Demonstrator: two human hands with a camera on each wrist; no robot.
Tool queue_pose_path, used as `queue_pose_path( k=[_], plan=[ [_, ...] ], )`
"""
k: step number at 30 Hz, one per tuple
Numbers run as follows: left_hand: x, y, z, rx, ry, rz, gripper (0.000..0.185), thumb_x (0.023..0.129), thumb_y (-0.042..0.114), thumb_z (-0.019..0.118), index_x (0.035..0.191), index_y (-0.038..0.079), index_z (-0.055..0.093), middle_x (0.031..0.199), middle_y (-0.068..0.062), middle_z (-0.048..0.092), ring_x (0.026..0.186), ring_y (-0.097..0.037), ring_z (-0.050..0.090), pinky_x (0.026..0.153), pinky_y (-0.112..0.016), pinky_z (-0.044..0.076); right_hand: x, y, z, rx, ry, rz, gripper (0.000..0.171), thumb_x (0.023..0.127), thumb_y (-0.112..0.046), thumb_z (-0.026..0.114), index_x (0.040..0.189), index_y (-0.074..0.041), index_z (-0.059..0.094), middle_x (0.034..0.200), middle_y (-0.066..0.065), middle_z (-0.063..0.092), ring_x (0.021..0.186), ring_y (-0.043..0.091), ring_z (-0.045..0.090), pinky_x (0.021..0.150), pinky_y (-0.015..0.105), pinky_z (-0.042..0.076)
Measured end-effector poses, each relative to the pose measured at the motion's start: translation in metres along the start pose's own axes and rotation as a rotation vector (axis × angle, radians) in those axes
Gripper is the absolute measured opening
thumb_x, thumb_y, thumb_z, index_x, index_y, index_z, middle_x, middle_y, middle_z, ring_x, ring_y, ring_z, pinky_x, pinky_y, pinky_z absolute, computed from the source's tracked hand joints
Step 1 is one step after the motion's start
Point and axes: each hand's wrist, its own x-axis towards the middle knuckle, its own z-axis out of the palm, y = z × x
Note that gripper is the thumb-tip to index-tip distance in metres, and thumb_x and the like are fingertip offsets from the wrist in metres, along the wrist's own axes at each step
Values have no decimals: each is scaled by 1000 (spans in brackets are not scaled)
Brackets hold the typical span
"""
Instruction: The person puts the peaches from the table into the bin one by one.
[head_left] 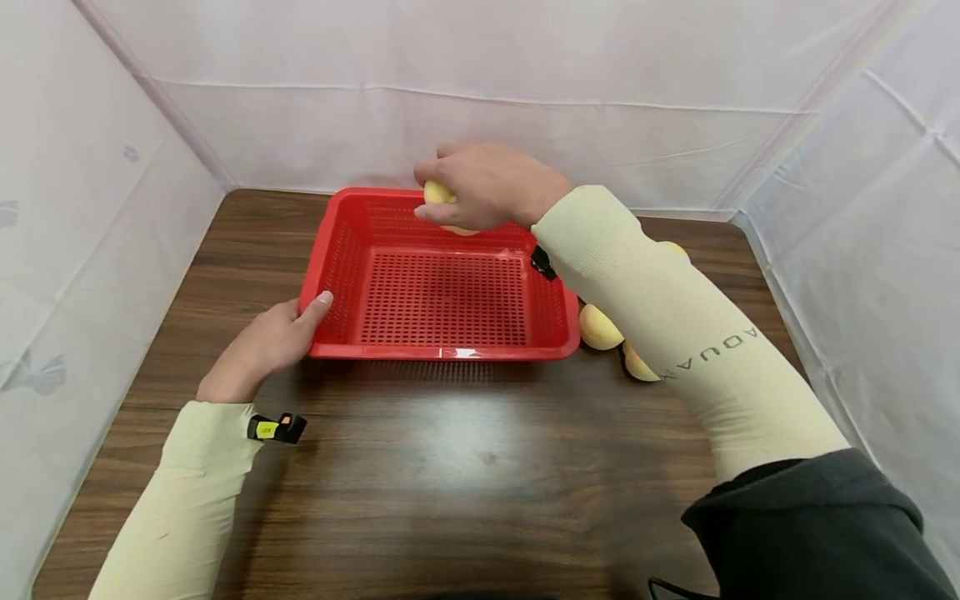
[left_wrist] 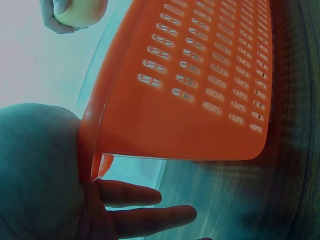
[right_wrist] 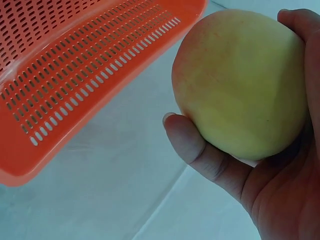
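Observation:
A red plastic basket (head_left: pixel 442 353) with slotted walls and a perforated floor stands on the table. My left hand (head_left: pixel 276 337) holds its left rim, thumb over the inner side; in the left wrist view two fingers (left_wrist: pixel 155 221) extend outside below the rim. Over the basket's back edge, my right hand (head_left: pixel 487 185) grips a yellow peach (head_left: pixel 438 193). In the right wrist view the peach (right_wrist: pixel 240 85) shows a faint pink blush, with the thumb curled round its lower side and the basket (right_wrist: pixel 75 95) apart from it. The right hand's other fingers are partly hidden.
Several more peaches (head_left: pixel 600 327) lie on the dark wooden table (head_left: pixel 420 483) right of the basket, some partly covered by my right forearm. White sheeting (head_left: pixel 480 58) encloses the table at the back and both sides.

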Motion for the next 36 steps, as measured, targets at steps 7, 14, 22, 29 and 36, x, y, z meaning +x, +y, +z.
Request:
queue_pose_path(
  k=[7,14,22,29,36],
  plan=[
    [-1,2,3,-31,-27,-5,75,106,66,24,126,0,54,102,-17,63,95,-30,56,82,-46,44,8,-4,-1,-3,-27,-24,38,106,-51,48,125,-20,58,113,4,57,97,20,57,85,35,47],
    [-2,2,5,-24,-27,-2,74,106,66,24,123,1,55,100,-16,63,93,-29,57,81,-45,44,15,-8,-1,3,-13,-54,38,105,-49,50,126,-18,58,112,5,57,95,20,56,84,34,46],
    [-3,2,3,-17,-21,-4,73,107,65,24,125,1,54,101,-17,63,93,-30,57,81,-45,45,24,-14,-3,2,-14,-71,39,105,-50,50,128,-20,59,116,5,58,98,19,56,85,33,47],
    [-3,0,4,-12,-18,0,73,107,64,24,124,0,54,101,-17,62,91,-29,55,78,-44,43,33,-21,-4,4,-33,-100,38,105,-50,50,127,-20,58,116,4,56,98,18,53,84,30,44],
    [-4,-1,3,-2,-10,1,75,107,66,22,122,0,55,99,-17,62,91,-29,56,79,-45,44,44,-28,-3,2,-31,-111,37,105,-49,50,126,-20,59,117,5,57,99,18,54,84,31,44]
  ],
)
